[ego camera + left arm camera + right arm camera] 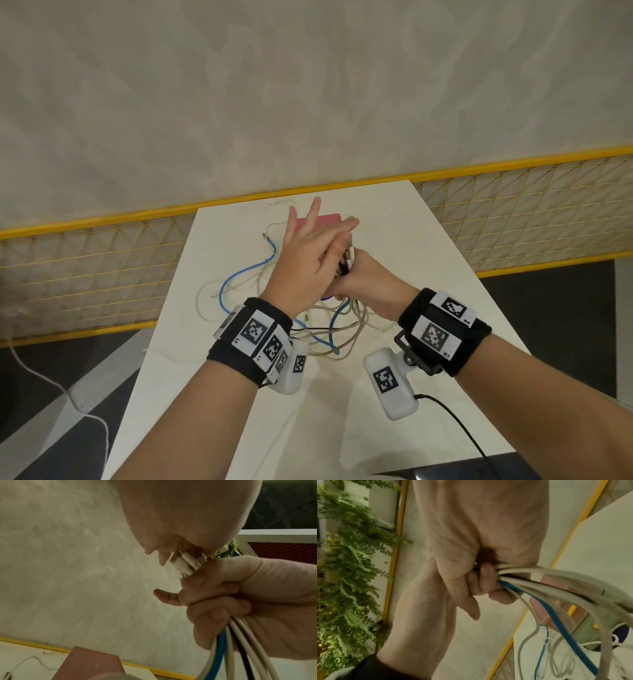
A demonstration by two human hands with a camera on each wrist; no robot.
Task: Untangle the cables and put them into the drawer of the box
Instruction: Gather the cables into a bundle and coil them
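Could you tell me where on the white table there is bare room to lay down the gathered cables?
The table is bare along its right side, right of the pink box and right hand, and on the near strip below the wrists. The left-centre is crowded with loose cables, including the blue cable.
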